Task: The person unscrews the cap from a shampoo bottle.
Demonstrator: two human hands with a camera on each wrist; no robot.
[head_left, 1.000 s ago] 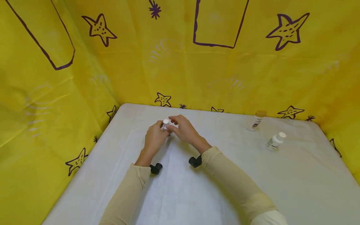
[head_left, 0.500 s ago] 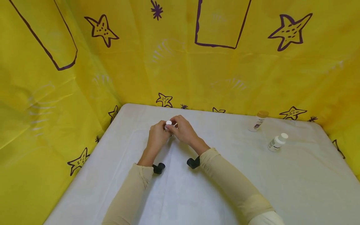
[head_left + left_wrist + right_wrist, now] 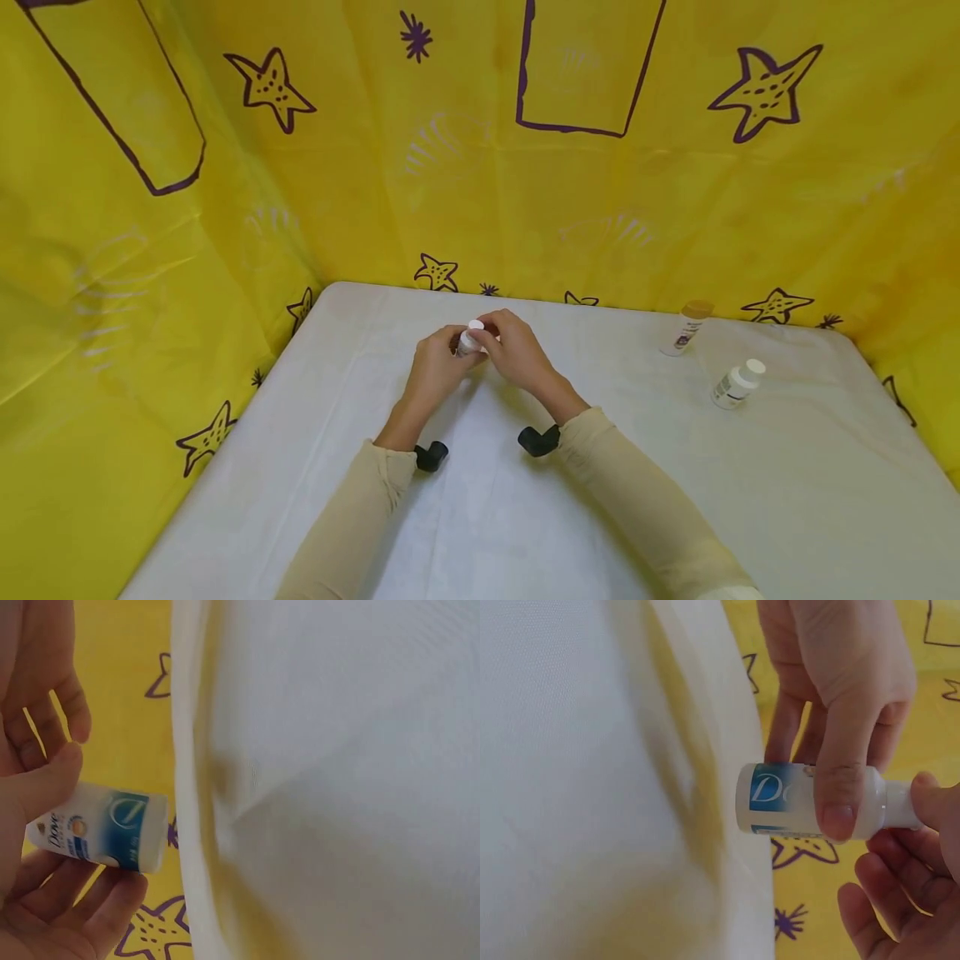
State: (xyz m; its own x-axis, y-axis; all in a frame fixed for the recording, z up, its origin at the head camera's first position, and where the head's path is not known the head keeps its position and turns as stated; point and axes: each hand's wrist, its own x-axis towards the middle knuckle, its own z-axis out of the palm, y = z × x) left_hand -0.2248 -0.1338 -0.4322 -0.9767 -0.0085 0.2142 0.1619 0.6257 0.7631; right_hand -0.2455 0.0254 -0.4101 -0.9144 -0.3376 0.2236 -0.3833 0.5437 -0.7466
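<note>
A small white Dove bottle (image 3: 467,342) with a blue label is held above the table, its white cap (image 3: 476,326) tilted up and to the right. My left hand (image 3: 438,362) grips the body, with the thumb across the label in the right wrist view. At the cap, the thumb and fingers of my right hand (image 3: 517,354) pinch it from the side. In the left wrist view the bottle's lower half (image 3: 127,829) shows beyond the fingers, while the cap end is hidden.
At the table's back right stands a white bottle (image 3: 682,335) with an orange-yellow cap. Nearer is a white bottle (image 3: 735,386) with a white cap. Yellow cloth with purple starfish drawings (image 3: 763,93) walls in the white-covered table (image 3: 637,433) behind and on both sides.
Both hands have shifted a little to the right with the bottle, which now tilts more to the right. My right fingers have closed in around the cap. The other bottles stay put.
</note>
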